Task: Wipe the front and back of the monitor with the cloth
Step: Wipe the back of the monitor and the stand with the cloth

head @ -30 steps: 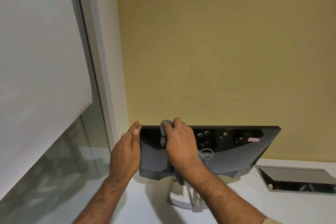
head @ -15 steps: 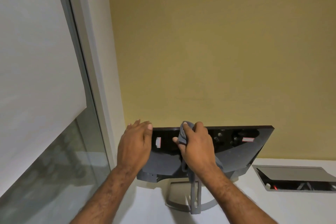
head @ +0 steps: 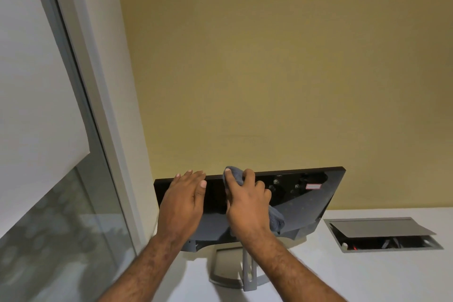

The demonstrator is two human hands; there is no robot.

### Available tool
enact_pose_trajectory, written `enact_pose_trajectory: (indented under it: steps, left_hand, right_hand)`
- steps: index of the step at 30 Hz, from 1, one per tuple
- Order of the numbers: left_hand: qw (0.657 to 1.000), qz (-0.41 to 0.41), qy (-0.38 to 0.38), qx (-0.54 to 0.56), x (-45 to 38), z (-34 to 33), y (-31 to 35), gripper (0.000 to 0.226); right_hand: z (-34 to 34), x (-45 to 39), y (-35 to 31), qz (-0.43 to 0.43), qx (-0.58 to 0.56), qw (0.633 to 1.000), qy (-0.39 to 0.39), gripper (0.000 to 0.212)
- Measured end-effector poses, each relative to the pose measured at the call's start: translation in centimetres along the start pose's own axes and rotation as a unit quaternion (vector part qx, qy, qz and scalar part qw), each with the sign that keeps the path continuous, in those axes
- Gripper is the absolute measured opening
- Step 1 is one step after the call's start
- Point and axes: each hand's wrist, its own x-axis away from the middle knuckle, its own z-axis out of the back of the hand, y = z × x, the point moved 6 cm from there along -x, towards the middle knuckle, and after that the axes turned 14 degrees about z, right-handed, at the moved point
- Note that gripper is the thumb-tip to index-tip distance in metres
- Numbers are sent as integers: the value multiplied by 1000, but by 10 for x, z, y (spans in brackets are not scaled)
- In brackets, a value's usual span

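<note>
Since the earlier frame both hands have slid rightward along the monitor's upper edge, leaving its left corner uncovered. Nearest, two bare forearms reach up from the lower edge over the white desk [head: 367, 277]. A grey metal stand [head: 247, 270] carries the glossy black flat monitor [head: 306, 206], its back toward the camera, long axis running left to right, tipped slightly. The left hand [head: 182, 203] lies flat on the back panel, fingers straight over the top edge, grip open. The right hand [head: 247, 206] curls around the crumpled grey cloth [head: 275, 220], pressing it against the panel; cloth bunches above the fingers and trails below the palm. Beyond stands a mustard-yellow wall [head: 269, 68].
</note>
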Motion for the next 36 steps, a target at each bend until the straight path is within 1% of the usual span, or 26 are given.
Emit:
enact_pose_trajectory:
  steps: [2, 3, 6, 10, 12, 14, 17, 19, 20, 22, 24, 27, 29, 30, 32, 33, 34, 36]
  left_hand:
    - [1000, -3, 1, 5, 5, -3, 8, 57]
    - [1000, -3, 2, 10, 8, -5, 15, 57]
    - [1000, 0, 0, 9, 7, -8, 15, 56]
    - [1000, 3, -2, 12, 8, -10, 13, 57]
    - [1000, 5, 2, 15, 8, -10, 12, 57]
    - [1000, 9, 9, 20, 8, -10, 12, 56]
    - [999, 12, 18, 26, 9, -11, 14, 55]
    - [999, 13, 22, 32, 9, -11, 14, 55]
    - [999, 13, 23, 34, 10, -11, 14, 54]
    - [999, 12, 26, 34, 10, -11, 13, 54]
    - [999, 11, 26, 36, 10, -11, 12, 54]
    - [999, 8, 21, 35, 8, -11, 9, 55]
    - [999, 6, 20, 35, 7, -12, 8, 55]
    - [999, 6, 20, 35, 7, -12, 7, 55]
    - [999, 3, 21, 33, 7, -13, 7, 54]
    - [999, 2, 23, 33, 7, -13, 7, 54]
    - [999, 2, 24, 33, 7, -13, 6, 54]
    - [999, -2, 27, 35, 8, -13, 6, 58]
  right_hand:
    - [4, 0, 10, 12, -15, 1000, -18, 68]
    - [10, 1, 20, 12, -21, 1000, -20, 67]
    - [20, 0, 38, -18, -34, 999, -16, 53]
    - [37, 6, 63, -58, -69, 996, -11, 24]
    - [47, 8, 76, -75, -88, 993, 8, 20]
    - [56, 10, 85, -64, -106, 991, 43, 28]
    - [61, 14, 88, -12, -138, 984, 107, 48]
    - [57, 18, 84, 28, -148, 978, 145, 54]
    - [52, 20, 81, 55, -145, 977, 150, 54]
    - [34, 26, 70, 128, -120, 976, 126, 56]
    - [10, 35, 63, 181, -94, 976, 78, 62]
    - [-19, 46, 62, 196, -49, 979, -18, 74]
    - [-33, 51, 63, 206, -21, 976, -69, 73]
    - [-37, 52, 63, 215, -16, 973, -81, 70]
    - [-35, 51, 62, 229, -18, 970, -82, 65]
    - [-29, 49, 61, 228, -19, 971, -69, 64]
    - [-21, 46, 61, 221, -29, 974, -46, 63]
    - [-2, 36, 64, 189, -79, 978, 32, 63]
